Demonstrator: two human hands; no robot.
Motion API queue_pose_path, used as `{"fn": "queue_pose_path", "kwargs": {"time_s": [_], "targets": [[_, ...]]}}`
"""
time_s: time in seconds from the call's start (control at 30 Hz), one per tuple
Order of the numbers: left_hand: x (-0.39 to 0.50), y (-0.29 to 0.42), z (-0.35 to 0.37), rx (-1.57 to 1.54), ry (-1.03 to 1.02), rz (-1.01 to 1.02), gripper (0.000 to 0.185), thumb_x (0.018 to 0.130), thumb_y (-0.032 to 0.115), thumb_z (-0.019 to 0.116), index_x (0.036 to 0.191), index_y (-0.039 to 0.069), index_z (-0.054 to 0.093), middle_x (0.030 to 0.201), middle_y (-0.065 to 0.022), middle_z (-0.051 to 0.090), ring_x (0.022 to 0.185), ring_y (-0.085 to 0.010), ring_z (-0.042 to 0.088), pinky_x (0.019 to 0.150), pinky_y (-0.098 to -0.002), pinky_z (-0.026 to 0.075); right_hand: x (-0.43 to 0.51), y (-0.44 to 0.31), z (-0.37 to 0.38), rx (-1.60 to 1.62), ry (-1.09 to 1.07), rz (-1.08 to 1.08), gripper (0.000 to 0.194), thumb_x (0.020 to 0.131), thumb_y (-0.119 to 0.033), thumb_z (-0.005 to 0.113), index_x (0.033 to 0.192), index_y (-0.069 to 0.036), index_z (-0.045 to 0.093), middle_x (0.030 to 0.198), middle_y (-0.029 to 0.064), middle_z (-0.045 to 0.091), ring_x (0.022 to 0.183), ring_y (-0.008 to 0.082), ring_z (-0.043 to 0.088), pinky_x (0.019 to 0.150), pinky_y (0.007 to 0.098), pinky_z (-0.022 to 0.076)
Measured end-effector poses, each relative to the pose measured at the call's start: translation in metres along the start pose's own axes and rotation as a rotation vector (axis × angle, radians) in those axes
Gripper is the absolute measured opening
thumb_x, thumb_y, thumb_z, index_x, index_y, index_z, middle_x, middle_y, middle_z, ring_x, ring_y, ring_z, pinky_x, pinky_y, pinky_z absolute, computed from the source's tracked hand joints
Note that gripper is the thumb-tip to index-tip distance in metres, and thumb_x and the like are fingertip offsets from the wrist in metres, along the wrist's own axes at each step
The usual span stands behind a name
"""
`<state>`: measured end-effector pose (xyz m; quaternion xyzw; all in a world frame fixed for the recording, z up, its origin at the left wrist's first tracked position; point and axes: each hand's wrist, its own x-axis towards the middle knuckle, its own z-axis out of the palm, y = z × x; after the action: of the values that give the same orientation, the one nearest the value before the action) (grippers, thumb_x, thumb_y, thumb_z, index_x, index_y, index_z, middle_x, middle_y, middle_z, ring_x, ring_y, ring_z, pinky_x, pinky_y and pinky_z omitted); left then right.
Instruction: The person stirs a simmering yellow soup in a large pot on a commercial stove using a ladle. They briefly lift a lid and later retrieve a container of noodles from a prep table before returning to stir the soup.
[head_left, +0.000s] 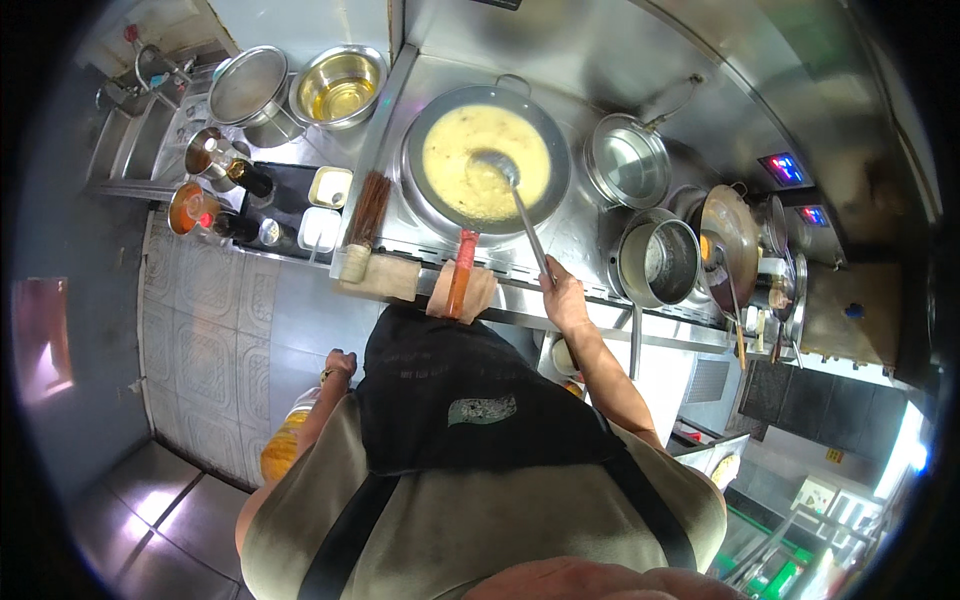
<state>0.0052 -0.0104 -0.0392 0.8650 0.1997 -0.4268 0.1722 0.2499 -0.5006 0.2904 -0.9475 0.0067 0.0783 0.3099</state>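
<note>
My right hand (566, 300) grips the handle of a metal ladle (531, 225), whose bowl lies in a yellow, soupy liquid (457, 165). The liquid fills much of a large wok (553, 120) on the stove. From the wok's near side an orange-red handle (459, 289) points towards me, over a folded tan cloth (484, 289). My left hand (341, 362) hangs low beside my black apron, its fingers curled; nothing is seen in it, and it touches nothing on the counter.
Left of the wok lie a bamboo wok brush (369, 214), white seasoning containers (319, 229), dark bottles (249, 178) and a steel bowl of yellow liquid (341, 56). To the right stand a pot of clear liquid (630, 161), an empty-looking saucepan (637, 262) and another wok (731, 240).
</note>
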Motion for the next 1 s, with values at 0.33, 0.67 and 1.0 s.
{"fn": "queue_pose_path", "kwargs": {"time_s": [0.33, 0.67, 1.0], "targets": [[-0.044, 0.022, -0.001, -0.222, 0.191, -0.303, 0.046, 0.093, 0.029, 0.064, 0.131, 0.002, 0.064, 0.126, -0.0191, 0.071, 0.117, -0.0319, 0.069, 0.097, -0.0385, 0.057, 0.059, -0.002, 0.035, 0.540, -0.104, 0.403, 0.036, 0.108, -0.027, 0.055, 0.133, -0.002, 0.058, 0.065, 0.0077, 0.058, 0.045, 0.0170, 0.055, 0.034, 0.0364, 0.0423], [-0.044, -0.007, 0.049, -0.056, 0.069, -0.080, 0.042, 0.089, 0.030, 0.065, 0.122, 0.004, 0.071, 0.126, -0.0188, 0.072, 0.116, -0.0344, 0.069, 0.099, -0.0408, 0.056, 0.032, -0.029, 0.021, 1.041, -0.513, 0.545, 0.044, 0.108, -0.030, 0.056, 0.142, -0.003, 0.048, 0.068, 0.0000, 0.050, 0.045, 0.0081, 0.042, 0.038, 0.0254, 0.0351], [-0.061, 0.044, -0.014, -0.302, 0.290, -0.197, 0.060, 0.097, 0.049, 0.057, 0.086, -0.007, 0.076, 0.093, -0.0313, 0.071, 0.101, -0.0461, 0.069, 0.096, -0.0484, 0.053, 0.000, -0.035, 0.006, 0.591, -0.503, 0.400, 0.044, 0.109, -0.030, 0.055, 0.146, -0.006, 0.053, 0.062, -0.0021, 0.049, 0.042, 0.0088, 0.043, 0.035, 0.0284, 0.0382]]}}
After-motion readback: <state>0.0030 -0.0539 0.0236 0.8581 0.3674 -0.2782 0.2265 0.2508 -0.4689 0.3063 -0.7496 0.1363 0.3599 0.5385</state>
